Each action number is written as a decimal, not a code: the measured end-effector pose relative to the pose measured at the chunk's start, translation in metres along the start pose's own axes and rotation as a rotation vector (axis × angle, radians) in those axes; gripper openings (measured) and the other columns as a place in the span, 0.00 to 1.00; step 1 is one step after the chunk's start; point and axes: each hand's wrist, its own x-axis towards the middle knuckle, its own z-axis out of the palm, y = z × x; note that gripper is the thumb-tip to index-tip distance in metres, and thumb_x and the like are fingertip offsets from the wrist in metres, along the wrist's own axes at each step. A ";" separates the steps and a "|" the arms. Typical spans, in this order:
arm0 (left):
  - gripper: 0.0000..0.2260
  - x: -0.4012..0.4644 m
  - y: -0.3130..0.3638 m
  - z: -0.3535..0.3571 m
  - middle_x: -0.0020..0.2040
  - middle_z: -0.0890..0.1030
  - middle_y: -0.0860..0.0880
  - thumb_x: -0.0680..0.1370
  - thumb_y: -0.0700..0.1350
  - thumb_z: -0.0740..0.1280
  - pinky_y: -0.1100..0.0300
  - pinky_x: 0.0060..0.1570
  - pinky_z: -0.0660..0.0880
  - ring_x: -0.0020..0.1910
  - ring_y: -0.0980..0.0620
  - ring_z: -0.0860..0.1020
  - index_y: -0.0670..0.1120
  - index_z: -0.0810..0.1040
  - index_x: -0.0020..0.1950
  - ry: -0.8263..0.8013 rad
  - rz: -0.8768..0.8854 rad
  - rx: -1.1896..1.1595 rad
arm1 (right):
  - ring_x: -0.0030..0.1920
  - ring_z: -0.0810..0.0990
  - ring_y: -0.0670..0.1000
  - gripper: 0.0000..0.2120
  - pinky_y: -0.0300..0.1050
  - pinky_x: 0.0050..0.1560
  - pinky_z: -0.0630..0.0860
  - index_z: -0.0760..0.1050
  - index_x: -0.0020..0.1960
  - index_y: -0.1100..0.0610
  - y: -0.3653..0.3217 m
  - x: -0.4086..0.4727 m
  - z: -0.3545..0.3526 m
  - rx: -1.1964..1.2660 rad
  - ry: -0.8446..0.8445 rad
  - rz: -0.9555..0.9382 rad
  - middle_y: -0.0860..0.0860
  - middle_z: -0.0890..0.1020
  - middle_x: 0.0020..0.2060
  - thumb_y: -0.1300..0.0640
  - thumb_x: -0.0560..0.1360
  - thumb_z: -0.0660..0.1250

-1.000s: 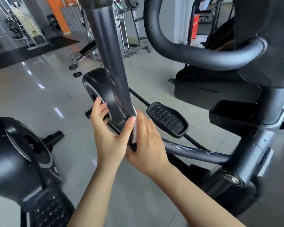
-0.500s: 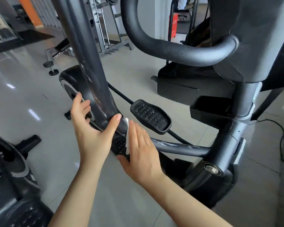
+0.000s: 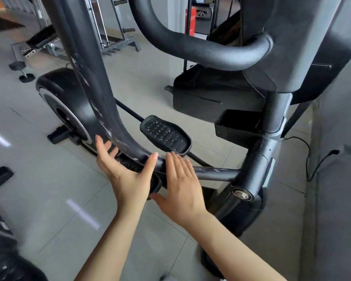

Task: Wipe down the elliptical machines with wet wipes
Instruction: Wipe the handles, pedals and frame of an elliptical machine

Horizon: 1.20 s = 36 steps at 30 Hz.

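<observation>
Grey glossy floor tiles spread under everything, with a weight bench and a dumbbell well off toward the back. Close in front of me stands the elliptical, and my hands are down at the bottom of its swing arm, where the bar curves toward the near pedal. My left hand cups the bar from below and behind, fingers straight and spread, thumb laid against its near face. My right hand is flat, fingers straight and together, pressed toward the joint just beside that thumb. Neither hand is curled round anything. I cannot see the wipe; if I have it, it is hidden under my right palm, and I cannot tell. I judge that I am at the low end of a pass down this bar, and streaks show higher up on it. The next move, I think, calls for working round the joint, then onto the crossbar and the far pedal, keeping the wipe flat against curved metal and mindful that these parts may swing. As for containers, the dark tray on the column looks empty, though its floor is in shadow.
</observation>
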 end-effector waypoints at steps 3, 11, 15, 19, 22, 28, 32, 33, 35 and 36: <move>0.50 0.002 -0.001 0.004 0.71 0.59 0.51 0.68 0.38 0.79 0.50 0.70 0.68 0.70 0.57 0.66 0.53 0.49 0.79 0.004 -0.031 -0.021 | 0.72 0.69 0.57 0.47 0.54 0.74 0.62 0.64 0.75 0.64 0.018 -0.012 -0.009 -0.005 -0.010 -0.055 0.58 0.72 0.71 0.42 0.65 0.77; 0.50 -0.001 -0.004 0.004 0.73 0.60 0.51 0.69 0.38 0.78 0.47 0.70 0.68 0.69 0.58 0.67 0.54 0.48 0.79 -0.027 -0.054 -0.063 | 0.68 0.74 0.60 0.48 0.54 0.72 0.58 0.69 0.71 0.66 0.060 -0.024 -0.028 -0.288 -0.117 0.134 0.63 0.74 0.67 0.39 0.62 0.79; 0.48 0.000 -0.005 0.005 0.72 0.61 0.51 0.67 0.47 0.77 0.41 0.65 0.71 0.69 0.59 0.66 0.57 0.49 0.78 -0.001 -0.007 -0.045 | 0.77 0.57 0.58 0.46 0.51 0.76 0.46 0.54 0.78 0.65 -0.004 -0.001 -0.012 0.084 -0.104 -0.025 0.60 0.61 0.76 0.49 0.70 0.73; 0.49 0.002 -0.009 0.001 0.71 0.60 0.52 0.67 0.48 0.77 0.39 0.66 0.70 0.72 0.56 0.64 0.59 0.48 0.78 0.016 0.042 0.009 | 0.75 0.64 0.55 0.38 0.53 0.77 0.54 0.61 0.76 0.63 0.014 -0.012 -0.015 -0.037 -0.056 -0.076 0.58 0.68 0.74 0.41 0.75 0.63; 0.48 0.000 -0.010 0.002 0.72 0.60 0.51 0.68 0.47 0.77 0.39 0.67 0.69 0.72 0.58 0.63 0.62 0.47 0.76 0.023 0.059 0.021 | 0.65 0.77 0.55 0.34 0.52 0.73 0.56 0.74 0.68 0.63 0.066 -0.030 -0.031 -0.335 -0.008 0.036 0.58 0.80 0.63 0.37 0.76 0.53; 0.42 -0.005 -0.009 -0.001 0.74 0.60 0.40 0.73 0.48 0.76 0.36 0.69 0.65 0.74 0.42 0.63 0.53 0.52 0.77 0.118 0.272 0.202 | 0.64 0.78 0.60 0.39 0.54 0.71 0.65 0.73 0.68 0.67 0.071 -0.026 -0.031 -0.435 -0.126 0.130 0.62 0.79 0.62 0.40 0.68 0.73; 0.25 -0.016 -0.008 -0.010 0.68 0.67 0.40 0.78 0.43 0.68 0.40 0.64 0.68 0.66 0.38 0.68 0.44 0.61 0.72 0.195 0.742 0.427 | 0.72 0.69 0.60 0.35 0.53 0.73 0.56 0.64 0.74 0.67 0.018 -0.008 -0.016 -0.109 -0.083 -0.044 0.63 0.71 0.70 0.56 0.70 0.68; 0.22 -0.021 -0.007 -0.011 0.67 0.69 0.40 0.79 0.42 0.66 0.41 0.62 0.67 0.65 0.40 0.70 0.44 0.65 0.71 0.173 0.798 0.478 | 0.72 0.69 0.60 0.33 0.52 0.73 0.54 0.63 0.74 0.67 0.015 -0.006 -0.017 -0.086 -0.074 -0.068 0.62 0.71 0.71 0.59 0.71 0.64; 0.17 -0.028 -0.007 -0.010 0.64 0.75 0.43 0.79 0.39 0.65 0.43 0.62 0.64 0.65 0.45 0.73 0.45 0.71 0.67 0.118 0.846 0.571 | 0.68 0.74 0.57 0.31 0.54 0.73 0.58 0.68 0.72 0.67 0.030 -0.009 -0.020 -0.227 -0.028 -0.136 0.60 0.76 0.67 0.60 0.70 0.55; 0.16 -0.029 -0.007 -0.008 0.63 0.78 0.44 0.79 0.38 0.64 0.45 0.65 0.61 0.65 0.46 0.74 0.45 0.73 0.66 0.099 0.847 0.603 | 0.66 0.76 0.57 0.31 0.55 0.73 0.59 0.71 0.70 0.66 0.044 -0.014 -0.022 -0.299 -0.039 -0.143 0.60 0.78 0.64 0.60 0.69 0.52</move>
